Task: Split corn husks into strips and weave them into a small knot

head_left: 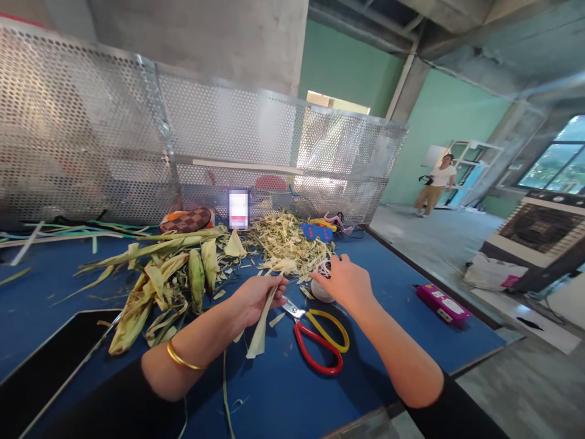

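My left hand (pixel 259 299) is closed in a pinch around a pale strip of dried corn husk (pixel 260 335), which hangs down over the blue table. Over a small whitish round container (pixel 323 291) is my right hand (pixel 350 281), its fingers curled at the top; what they grip is hidden. Between the hands lies a pair of scissors (pixel 315 341) with one red and one yellow handle, blades partly behind my left fingers. A pile of shredded husk (pixel 287 241) sits behind both hands. To the left lies a heap of corn husks (pixel 159 292).
A dark flat device (pixel 50 366) lies at the front left, and a magenta case (pixel 442 303) at the right. A lit phone-like screen (pixel 238 208) stands before the perforated metal screen (pixel 228 134). Beyond the table are a standing person (pixel 436 186) and an air cooler (pixel 539 228).
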`<move>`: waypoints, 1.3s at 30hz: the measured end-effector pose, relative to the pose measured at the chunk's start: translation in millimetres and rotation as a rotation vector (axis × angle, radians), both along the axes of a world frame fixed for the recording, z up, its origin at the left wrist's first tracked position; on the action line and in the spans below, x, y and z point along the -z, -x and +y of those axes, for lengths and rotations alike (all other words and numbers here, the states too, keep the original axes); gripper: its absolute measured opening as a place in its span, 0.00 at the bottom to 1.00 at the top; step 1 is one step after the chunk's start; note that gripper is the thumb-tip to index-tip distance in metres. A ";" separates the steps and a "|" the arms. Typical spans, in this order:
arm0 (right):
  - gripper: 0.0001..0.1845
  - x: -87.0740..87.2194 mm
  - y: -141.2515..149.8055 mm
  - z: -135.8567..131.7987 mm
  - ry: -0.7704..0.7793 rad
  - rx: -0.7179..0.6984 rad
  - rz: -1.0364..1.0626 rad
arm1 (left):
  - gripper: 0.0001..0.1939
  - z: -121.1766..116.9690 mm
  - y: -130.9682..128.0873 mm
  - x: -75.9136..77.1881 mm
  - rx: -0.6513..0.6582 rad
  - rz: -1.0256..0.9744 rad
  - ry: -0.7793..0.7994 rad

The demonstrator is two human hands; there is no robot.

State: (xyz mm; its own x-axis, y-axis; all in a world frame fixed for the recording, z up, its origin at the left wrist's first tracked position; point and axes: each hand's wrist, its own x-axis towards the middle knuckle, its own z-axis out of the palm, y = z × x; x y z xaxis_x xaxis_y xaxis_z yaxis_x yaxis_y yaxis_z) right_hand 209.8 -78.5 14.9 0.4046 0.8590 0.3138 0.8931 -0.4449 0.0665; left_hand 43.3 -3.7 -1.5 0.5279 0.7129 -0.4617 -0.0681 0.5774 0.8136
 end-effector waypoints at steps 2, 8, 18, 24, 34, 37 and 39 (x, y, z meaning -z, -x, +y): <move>0.24 -5.4 -9.6 -2.8 0.030 -0.027 0.015 | 0.11 3.5 0.4 0.6 0.006 0.006 -0.007; 0.21 -16.8 -43.7 -14.7 0.187 -0.226 0.106 | 0.10 6.2 1.2 0.3 0.032 0.008 -0.019; 0.15 -1.1 -56.7 -7.1 -0.042 -0.060 0.007 | 0.11 17.8 7.5 -2.0 0.007 0.031 -0.042; 0.12 17.2 -10.1 -45.6 -0.002 -0.519 0.210 | 0.10 24.1 9.3 -3.2 -0.002 0.041 -0.050; 0.31 49.8 14.1 -85.8 0.271 -0.404 0.288 | 0.11 24.5 12.8 -7.8 0.046 0.019 -0.060; 0.35 41.6 0.7 -95.6 0.243 -0.321 0.543 | 0.10 24.5 14.4 -10.6 0.052 0.017 -0.072; 0.29 36.6 -6.6 -103.5 0.241 -0.237 0.836 | 0.10 24.5 15.1 -11.7 0.052 0.016 -0.079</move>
State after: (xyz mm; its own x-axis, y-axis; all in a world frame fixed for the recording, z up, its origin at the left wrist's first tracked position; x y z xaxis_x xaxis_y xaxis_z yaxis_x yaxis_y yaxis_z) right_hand 216.4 -182.1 -21.7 0.2240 0.9533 -0.2027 0.7586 -0.3011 -0.5779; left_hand 28.2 20.7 10.2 0.5577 0.7193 -0.4142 -0.0261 0.5140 0.8574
